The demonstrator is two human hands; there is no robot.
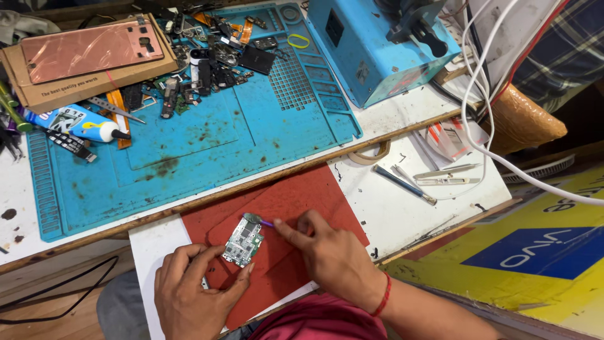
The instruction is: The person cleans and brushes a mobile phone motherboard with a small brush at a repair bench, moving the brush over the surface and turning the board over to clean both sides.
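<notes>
A cluttered white worktop (pixel 390 208) carries a stained blue repair mat (pixel 189 151) at the back and a red pad (pixel 296 195) near the front edge. On the pad, the left hand (pixel 192 293) grips a small green circuit board (pixel 243 242) by its edges. Just beside it, the right hand (pixel 330 255) pinches a purple-handled tool (pixel 259 220) whose tip touches the board's top.

Green circuit board (pixel 243 242); red mat (pixel 296 195)

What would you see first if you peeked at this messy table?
Near the bottom, two hands hold a small green circuit board over a red mat. Behind it lies a big stained blue work mat, heaped with small dark parts at its far edge. A blue metal box stands at the upper right.
</notes>
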